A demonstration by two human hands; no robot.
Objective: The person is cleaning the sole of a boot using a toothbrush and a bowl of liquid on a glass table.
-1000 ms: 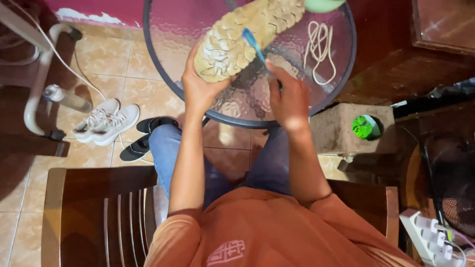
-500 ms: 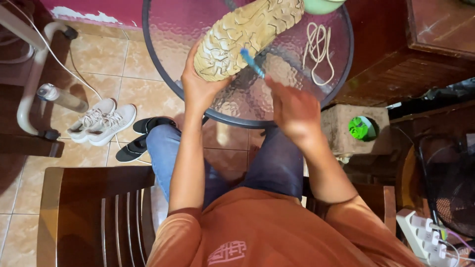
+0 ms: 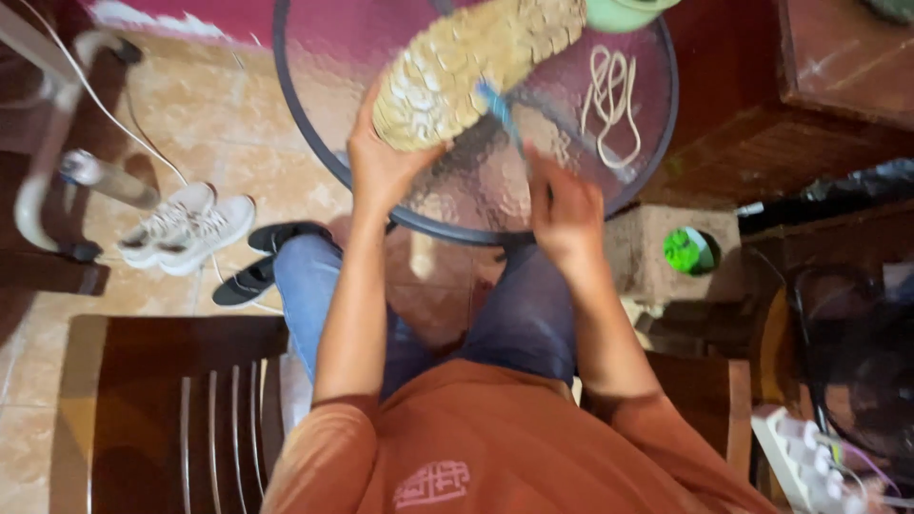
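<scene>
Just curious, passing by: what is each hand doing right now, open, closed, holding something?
Left hand: closed on the heel end of the tan shoe, sole up.
Right hand: closed on the blue toothbrush, bristle end at the sole.

Beige tiled floor [image 3: 228, 124]; dark wooden chair [image 3: 181, 381]

Both forearms reach forward; the left hand [image 3: 379, 164] is cupped in a grasp, the right hand [image 3: 565, 211] is fisted just beside it.

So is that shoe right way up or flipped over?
Flipped over: the shoe's treaded tan sole faces up, held by the left hand.
</scene>
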